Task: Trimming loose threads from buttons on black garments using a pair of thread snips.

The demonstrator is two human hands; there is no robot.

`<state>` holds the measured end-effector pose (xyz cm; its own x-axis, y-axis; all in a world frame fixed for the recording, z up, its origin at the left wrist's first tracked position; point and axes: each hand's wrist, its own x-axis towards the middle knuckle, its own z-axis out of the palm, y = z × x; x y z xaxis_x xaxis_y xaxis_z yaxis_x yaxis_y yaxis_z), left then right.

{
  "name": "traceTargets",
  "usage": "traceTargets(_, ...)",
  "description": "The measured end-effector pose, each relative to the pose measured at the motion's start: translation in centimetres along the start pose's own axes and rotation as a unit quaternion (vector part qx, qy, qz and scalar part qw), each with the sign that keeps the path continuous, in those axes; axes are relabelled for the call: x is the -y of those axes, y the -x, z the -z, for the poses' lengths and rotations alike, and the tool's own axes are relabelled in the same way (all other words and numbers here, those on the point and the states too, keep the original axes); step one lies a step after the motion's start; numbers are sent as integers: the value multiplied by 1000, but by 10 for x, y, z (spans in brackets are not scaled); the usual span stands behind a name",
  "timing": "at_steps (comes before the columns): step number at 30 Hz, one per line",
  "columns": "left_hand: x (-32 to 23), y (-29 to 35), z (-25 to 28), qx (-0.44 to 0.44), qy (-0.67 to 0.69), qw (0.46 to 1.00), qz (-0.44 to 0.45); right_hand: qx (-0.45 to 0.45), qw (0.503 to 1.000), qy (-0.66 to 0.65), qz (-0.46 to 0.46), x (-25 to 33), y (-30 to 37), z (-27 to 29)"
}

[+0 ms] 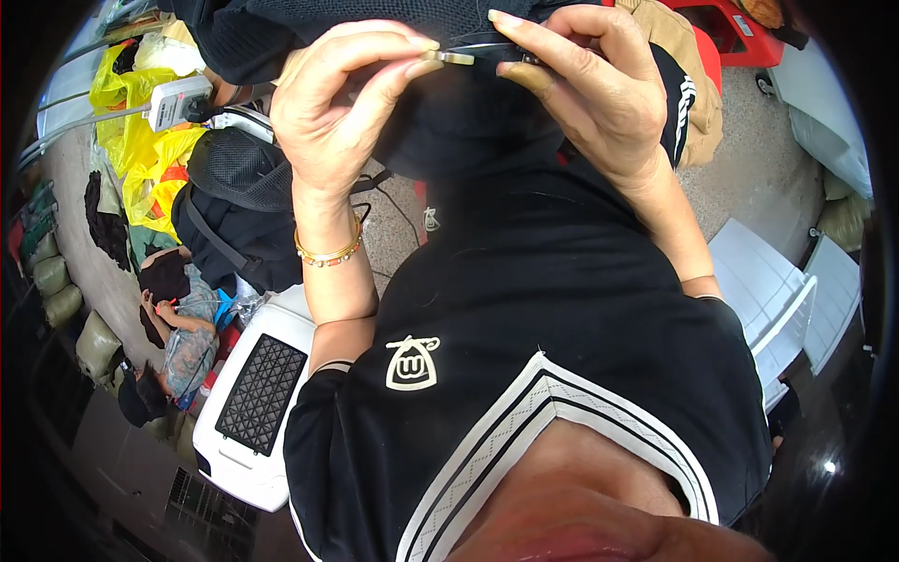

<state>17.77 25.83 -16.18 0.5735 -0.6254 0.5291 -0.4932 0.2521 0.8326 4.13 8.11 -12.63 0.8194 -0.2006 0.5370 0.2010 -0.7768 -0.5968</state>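
My left hand (328,108), with a bracelet (328,251) on its wrist, is raised at the upper middle. Thumb and forefinger pinch a small, flat cream-coloured piece (456,58). Opposite it, my right hand (609,98) is closed, its thumb and fingers on a small dark piece (527,59). A thin strip with a silvery edge (479,46) runs between the two hands. Whether these parts form one thing is too small to tell. Black knitted cloth (281,42) lies behind my left hand.
At the left are a white power socket block (180,103) with cables, yellow plastic bags (159,169) and a black bag (239,220). Below stands a white case with a black grille (260,393). Another person (183,347) is at the far left. White panels (763,281) and a red seat (740,37) stand right.
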Motion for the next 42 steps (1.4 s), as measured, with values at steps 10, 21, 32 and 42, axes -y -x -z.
traceTargets(10, 1, 2, -1, -3, 19, 1000, 7, -14, 996, 7, 93, -26, 15, -8)
traceTargets(21, 4, 7, 1, -6, 17, 1000, 18, -22, 999, 5, 35, -2, 0, -8)
traceTargets(32, -15, 27, 58, -18, -64, 976, 207, -64, 993, -83, -59, -21, 1, 9)
traceTargets(42, -32, -13, -7, -16, -273, 961, 50, -71, 991, -100, -53, -41, 13, 5)
